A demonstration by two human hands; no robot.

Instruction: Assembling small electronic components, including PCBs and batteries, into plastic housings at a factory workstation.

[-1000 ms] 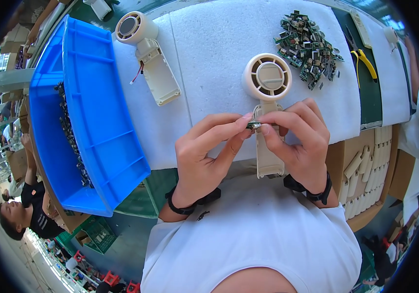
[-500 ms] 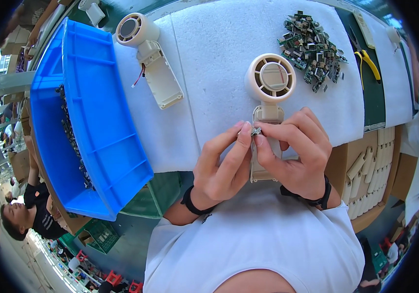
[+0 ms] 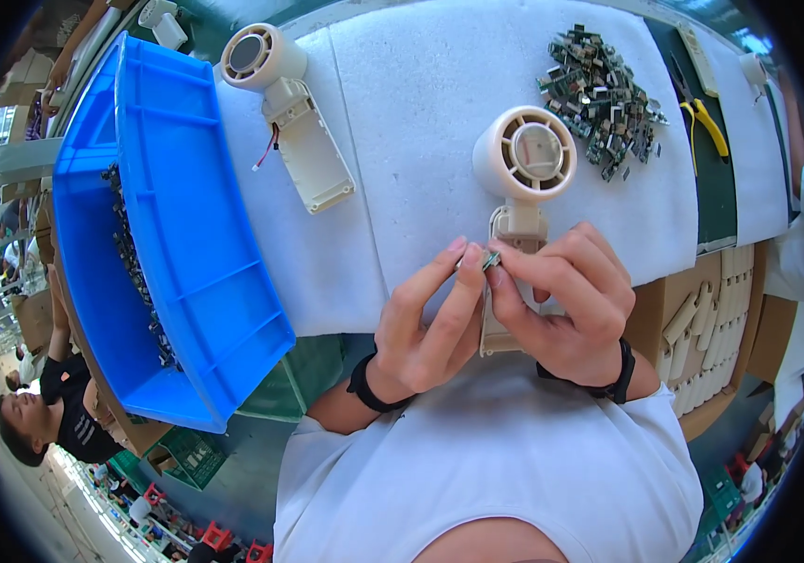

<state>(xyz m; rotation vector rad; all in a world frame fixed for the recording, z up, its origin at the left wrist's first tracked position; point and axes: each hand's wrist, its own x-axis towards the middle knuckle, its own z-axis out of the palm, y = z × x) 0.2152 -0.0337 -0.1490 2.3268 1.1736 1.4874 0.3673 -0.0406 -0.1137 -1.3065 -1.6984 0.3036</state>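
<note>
Between my two hands is a small green circuit board [image 3: 491,260]. My left hand [image 3: 430,324] pinches at its left side with thumb and forefinger; whatever else those fingertips grip is hidden. From the right, my right hand [image 3: 571,305] pinches the board between thumb and index finger. Just beneath lies a cream handheld fan [image 3: 526,155], its round head pointing away from me and its open handle shell partly covered by my hands. A second cream fan [image 3: 313,159] rests farther left, its handle shell open and a red and black wire with a white plug sticking out.
A heap of small circuit boards [image 3: 599,98] lies on the white foam sheet [image 3: 421,113]. Yellow-handled pliers [image 3: 707,127] lie right of it. A blue bin [image 3: 186,216] with more boards stands left. A cardboard box [image 3: 702,328] of cream parts is at right; a co-worker [image 3: 64,413] is at far left.
Both hands stay pinched around the circuit board, which has tilted slightly and shows more of its green face. The near fan has shifted a little, its head turning slightly to the right.
</note>
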